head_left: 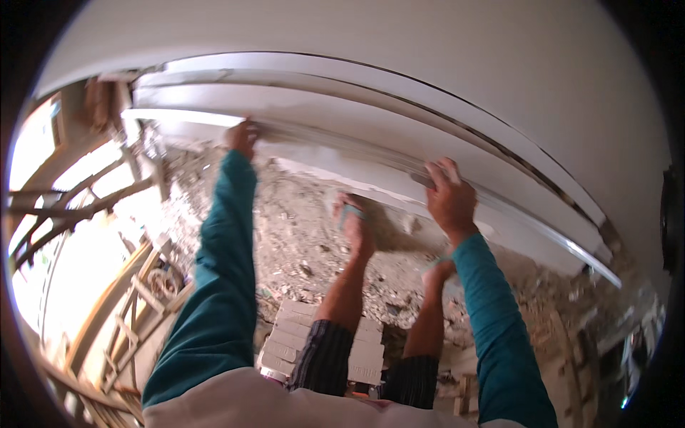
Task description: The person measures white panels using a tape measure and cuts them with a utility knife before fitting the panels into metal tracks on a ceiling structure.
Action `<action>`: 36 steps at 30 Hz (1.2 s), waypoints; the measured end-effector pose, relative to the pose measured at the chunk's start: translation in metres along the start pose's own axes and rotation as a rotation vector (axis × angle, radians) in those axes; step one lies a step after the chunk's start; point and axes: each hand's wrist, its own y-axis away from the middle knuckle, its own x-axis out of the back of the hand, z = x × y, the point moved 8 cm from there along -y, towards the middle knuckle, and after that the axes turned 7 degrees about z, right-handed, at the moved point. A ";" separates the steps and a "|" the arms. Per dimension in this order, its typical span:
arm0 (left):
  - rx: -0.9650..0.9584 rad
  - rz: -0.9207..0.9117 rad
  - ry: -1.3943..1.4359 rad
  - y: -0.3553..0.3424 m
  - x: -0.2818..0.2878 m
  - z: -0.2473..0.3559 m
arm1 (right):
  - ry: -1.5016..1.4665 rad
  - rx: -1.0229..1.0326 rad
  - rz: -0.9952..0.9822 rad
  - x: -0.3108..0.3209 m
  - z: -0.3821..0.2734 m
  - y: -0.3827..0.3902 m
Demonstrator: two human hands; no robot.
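Both arms, in teal sleeves, reach toward a pale wall (571,85). My left hand (242,137) grips a long, shiny metal straightedge (542,234) near its left part, fingers curled round it. My right hand (449,200) is closed on the same bar farther right. The bar lies across the lower wall, slanting down to the right in the view, and looks slightly blurred. Above it a band with dark, glossy edges (457,107) runs along the wall; I cannot tell if it is a recess or a fixed strip. A rough plaster edge shows below the bar.
My sandalled feet (353,225) stand on rubble-strewn ground (292,228). A stack of pale blocks or tiles (285,335) lies by my legs. At the left are wooden frames (125,335), poles (78,210) and a bright opening. Loose boards (560,342) lie at the lower right.
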 end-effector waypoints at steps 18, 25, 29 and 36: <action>-0.487 0.299 -0.810 0.098 0.033 0.111 | 0.162 0.013 -0.097 -0.025 -0.027 -0.019; -0.495 0.141 -1.075 0.077 0.026 0.117 | 0.130 0.048 -0.031 -0.024 -0.021 -0.015; -0.532 0.193 -1.129 0.074 0.029 0.114 | 0.171 0.042 -0.031 -0.028 -0.027 -0.017; -0.485 0.190 -1.229 0.078 0.032 0.116 | 0.119 0.015 -0.091 -0.026 -0.029 -0.020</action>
